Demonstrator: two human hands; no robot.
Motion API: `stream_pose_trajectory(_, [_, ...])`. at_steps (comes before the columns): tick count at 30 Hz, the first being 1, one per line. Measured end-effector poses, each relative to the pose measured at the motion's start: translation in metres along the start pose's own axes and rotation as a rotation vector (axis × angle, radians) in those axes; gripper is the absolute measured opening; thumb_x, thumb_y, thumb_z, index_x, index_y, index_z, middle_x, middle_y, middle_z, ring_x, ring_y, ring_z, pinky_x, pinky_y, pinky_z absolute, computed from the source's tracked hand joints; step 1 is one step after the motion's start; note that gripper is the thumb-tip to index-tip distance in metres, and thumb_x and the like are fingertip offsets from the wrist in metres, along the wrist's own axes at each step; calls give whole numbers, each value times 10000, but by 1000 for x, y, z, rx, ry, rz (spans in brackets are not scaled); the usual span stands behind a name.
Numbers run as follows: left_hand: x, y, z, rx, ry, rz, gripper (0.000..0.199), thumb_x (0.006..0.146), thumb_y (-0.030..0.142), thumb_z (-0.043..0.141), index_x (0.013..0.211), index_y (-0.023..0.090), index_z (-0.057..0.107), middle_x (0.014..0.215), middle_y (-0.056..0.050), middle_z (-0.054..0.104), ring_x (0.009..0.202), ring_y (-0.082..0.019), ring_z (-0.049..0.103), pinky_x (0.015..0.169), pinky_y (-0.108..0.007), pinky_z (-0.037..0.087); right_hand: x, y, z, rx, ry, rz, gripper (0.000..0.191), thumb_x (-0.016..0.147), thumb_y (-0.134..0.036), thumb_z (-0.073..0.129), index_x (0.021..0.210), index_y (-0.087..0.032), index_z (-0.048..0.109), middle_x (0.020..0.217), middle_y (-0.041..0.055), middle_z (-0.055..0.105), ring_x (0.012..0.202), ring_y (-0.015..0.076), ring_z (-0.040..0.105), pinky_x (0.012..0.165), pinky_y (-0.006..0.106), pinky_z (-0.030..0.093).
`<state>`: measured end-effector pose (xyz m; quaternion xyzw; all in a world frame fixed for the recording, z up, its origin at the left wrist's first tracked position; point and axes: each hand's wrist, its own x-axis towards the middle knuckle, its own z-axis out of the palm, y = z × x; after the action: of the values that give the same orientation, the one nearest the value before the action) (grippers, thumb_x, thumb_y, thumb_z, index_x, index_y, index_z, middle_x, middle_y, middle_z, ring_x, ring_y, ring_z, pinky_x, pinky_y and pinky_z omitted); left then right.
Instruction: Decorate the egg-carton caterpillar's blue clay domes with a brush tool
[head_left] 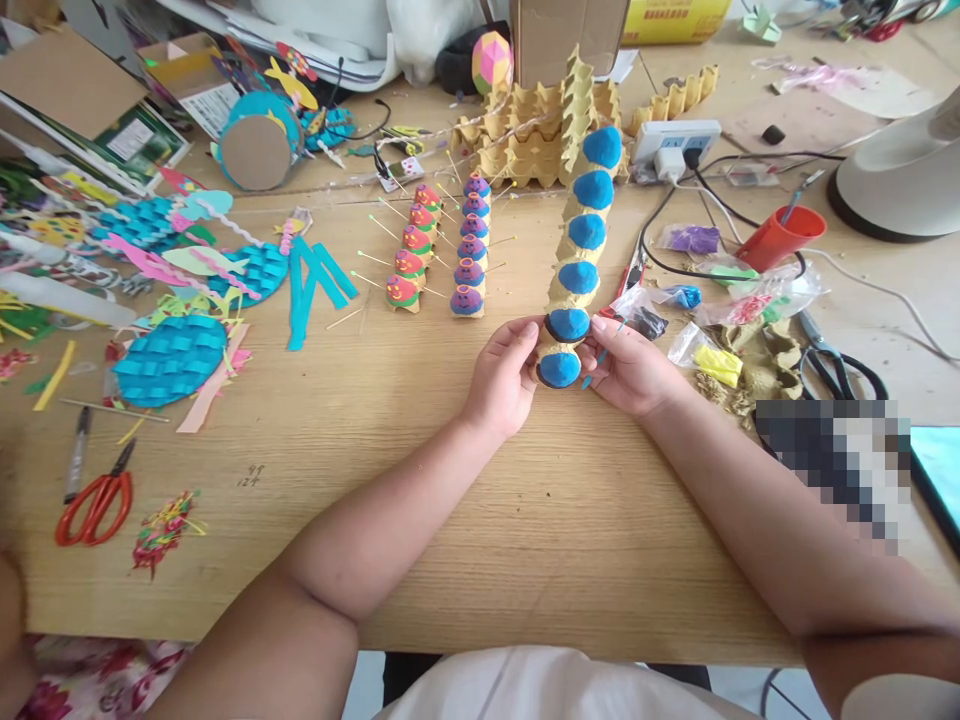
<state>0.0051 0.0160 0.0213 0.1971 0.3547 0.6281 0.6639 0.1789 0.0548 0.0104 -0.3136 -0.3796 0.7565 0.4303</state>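
A long egg-carton strip (574, 277) with blue-covered bumps stands out from my hands toward the back of the table. The two bumps nearest me have a dark band around the blue. My left hand (508, 372) grips the near end from the left, thumb on top. On the other side my right hand (628, 362) pinches the same end, and a thin blue piece (587, 381) shows by its fingertips. Left of the strip stand a purple-and-blue decorated carton strip (471, 250) and a red-and-green one (412, 250), both with thin sticks poking out.
Blue woven paper discs (171, 360) and red-handled scissors (96, 505) lie left. Egg cartons (517, 150) and a power strip (675, 138) are behind. At right are a red cup (784, 238), yellow clay (718, 366) and black-handled scissors (840, 370).
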Motion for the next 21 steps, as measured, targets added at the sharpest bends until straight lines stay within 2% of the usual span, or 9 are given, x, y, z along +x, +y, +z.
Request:
stream_pose_trajectory(12, [0, 0, -1, -3, -18, -1, 124, 931, 265, 850, 871, 200, 762, 811, 32, 792, 671, -75, 685, 654, -200, 523, -1, -1, 2, -21, 4, 14, 488, 757, -602, 975, 798, -204, 694, 638, -36, 627, 605, 105, 557, 605, 235, 512])
stream_pose_trajectory(21, [3, 2, 0, 11, -38, -112, 206, 994, 361, 777, 893, 182, 767, 867, -7, 813, 686, -106, 691, 622, -228, 491, -3, -2, 6, -37, -12, 9, 469, 794, -593, 954, 827, -201, 698, 652, -43, 610, 586, 92, 521, 569, 231, 476])
